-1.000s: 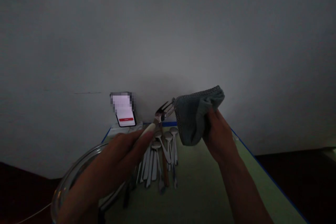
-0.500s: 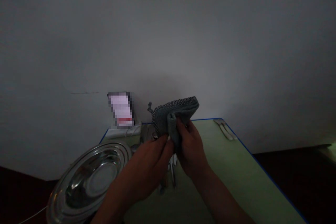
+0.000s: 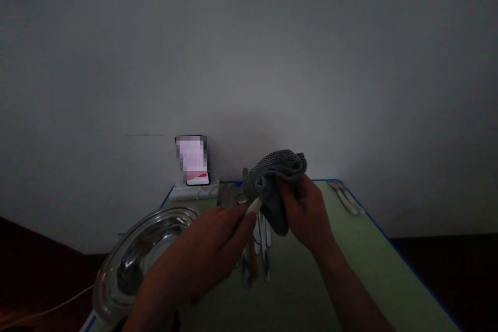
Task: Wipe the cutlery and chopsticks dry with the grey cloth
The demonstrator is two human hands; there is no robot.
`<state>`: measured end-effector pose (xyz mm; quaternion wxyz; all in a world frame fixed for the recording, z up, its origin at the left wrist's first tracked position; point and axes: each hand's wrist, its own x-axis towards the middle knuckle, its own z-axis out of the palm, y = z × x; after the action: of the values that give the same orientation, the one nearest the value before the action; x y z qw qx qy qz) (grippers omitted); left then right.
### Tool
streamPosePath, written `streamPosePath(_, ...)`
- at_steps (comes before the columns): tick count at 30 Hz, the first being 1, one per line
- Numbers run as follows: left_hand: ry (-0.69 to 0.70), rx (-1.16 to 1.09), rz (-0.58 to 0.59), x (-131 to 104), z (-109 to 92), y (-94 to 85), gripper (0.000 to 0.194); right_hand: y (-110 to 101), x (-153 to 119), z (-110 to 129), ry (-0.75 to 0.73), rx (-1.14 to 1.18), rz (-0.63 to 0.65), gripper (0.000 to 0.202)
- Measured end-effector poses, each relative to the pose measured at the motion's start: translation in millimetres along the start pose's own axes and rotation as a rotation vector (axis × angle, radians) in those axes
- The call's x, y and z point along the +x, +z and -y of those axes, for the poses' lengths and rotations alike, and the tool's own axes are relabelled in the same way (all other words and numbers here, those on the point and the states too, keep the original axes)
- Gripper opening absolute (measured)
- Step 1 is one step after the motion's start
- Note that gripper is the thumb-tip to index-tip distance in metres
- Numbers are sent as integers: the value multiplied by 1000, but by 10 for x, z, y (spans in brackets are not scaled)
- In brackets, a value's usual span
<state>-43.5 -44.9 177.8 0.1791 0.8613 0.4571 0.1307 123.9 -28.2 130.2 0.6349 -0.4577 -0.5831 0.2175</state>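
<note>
A grey cloth with a black-and-white checked edge is bunched above the table. My right hand grips it from the right, its thumb pressed into the folds. Between the thumb and fingers of my left hand is a utensil with a white handle. The far end of that utensil goes into the cloth and is hidden, so its kind does not show. Beneath the hands, several pieces of cutlery lie on the green tabletop, partly covered from view.
A shiny metal basin stands at the table's left side. Behind it a phone leans near the wall, on a white strip with a cable. Two white-handled utensils, one a fork, lie at the far right corner.
The cloth is more crumpled and has turned in my right hand. The utensil's white handle now shows at my left fingertips, and the hands are slightly farther apart. The view has shifted a little.
</note>
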Motion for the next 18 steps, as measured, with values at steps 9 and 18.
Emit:
streamPosePath(9, 28, -68, -65, 34, 32, 43, 31, -74, 19, 16, -16, -119, -122, 16)
streamPosePath(18, 170, -233, -125, -31, 121, -58, 31, -168, 139, -41, 236, 307, -326, 29)
